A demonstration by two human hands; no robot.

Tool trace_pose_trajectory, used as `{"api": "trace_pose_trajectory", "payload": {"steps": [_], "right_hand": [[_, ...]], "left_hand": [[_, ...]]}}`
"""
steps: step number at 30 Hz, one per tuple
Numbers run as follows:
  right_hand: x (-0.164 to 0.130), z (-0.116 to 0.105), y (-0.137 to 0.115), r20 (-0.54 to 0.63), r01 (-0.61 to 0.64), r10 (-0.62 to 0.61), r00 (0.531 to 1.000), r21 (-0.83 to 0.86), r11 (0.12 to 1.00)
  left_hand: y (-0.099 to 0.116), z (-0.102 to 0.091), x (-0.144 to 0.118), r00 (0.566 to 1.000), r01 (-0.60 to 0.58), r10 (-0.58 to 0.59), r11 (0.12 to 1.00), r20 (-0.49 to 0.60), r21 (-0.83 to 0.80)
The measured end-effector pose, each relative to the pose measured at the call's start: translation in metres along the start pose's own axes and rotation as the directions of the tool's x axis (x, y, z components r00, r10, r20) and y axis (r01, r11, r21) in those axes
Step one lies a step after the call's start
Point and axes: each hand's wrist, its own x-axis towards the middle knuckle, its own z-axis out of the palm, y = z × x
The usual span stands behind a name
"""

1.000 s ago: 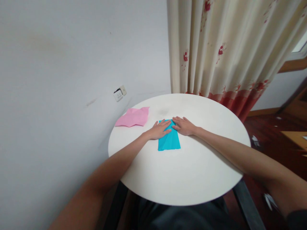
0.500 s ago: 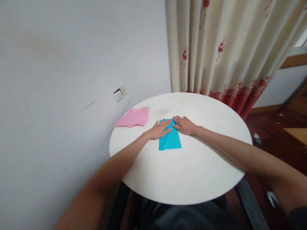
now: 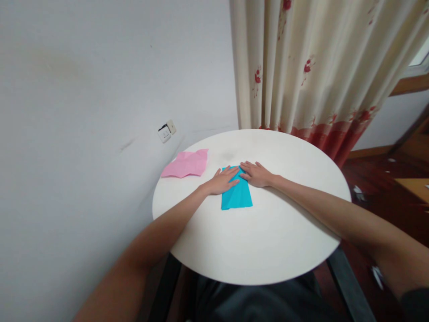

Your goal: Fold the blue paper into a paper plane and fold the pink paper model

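Note:
A folded sheet of blue paper (image 3: 237,197) lies on the round white table (image 3: 261,237), a little past its middle. My left hand (image 3: 221,181) rests flat on the sheet's far left corner, fingers spread. My right hand (image 3: 256,174) lies flat on the far right corner, its fingertips almost meeting those of the left. Both palms press the paper's far end down; neither hand grips anything.
A crumpled pink sheet (image 3: 186,164) sits at the table's far left edge, near the wall. A flowered curtain (image 3: 301,67) hangs behind the table. A wall socket (image 3: 166,131) is on the left wall. Wooden floor with paper scraps (image 3: 358,193) lies to the right.
Both hands stay on the blue paper's far end, barely shifted. The view itself has drifted slightly.

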Motion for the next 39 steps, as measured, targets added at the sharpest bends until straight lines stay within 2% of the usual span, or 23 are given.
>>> {"api": "trace_pose_trajectory", "payload": {"steps": [8, 39], "right_hand": [[0.0034, 0.0006, 0.0035, -0.007, -0.036, 0.036, 0.999, -0.017, 0.999], [-0.0024, -0.0014, 0.0007, -0.009, -0.014, 0.014, 1.0, -0.013, 1.0]], "left_hand": [[-0.0002, -0.0003, -0.0008, 1.0, -0.01, 0.01, 1.0, -0.008, 0.007], [-0.0001, -0.0009, -0.0007, 1.0, 0.008, -0.008, 1.0, 0.015, -0.022]]}}
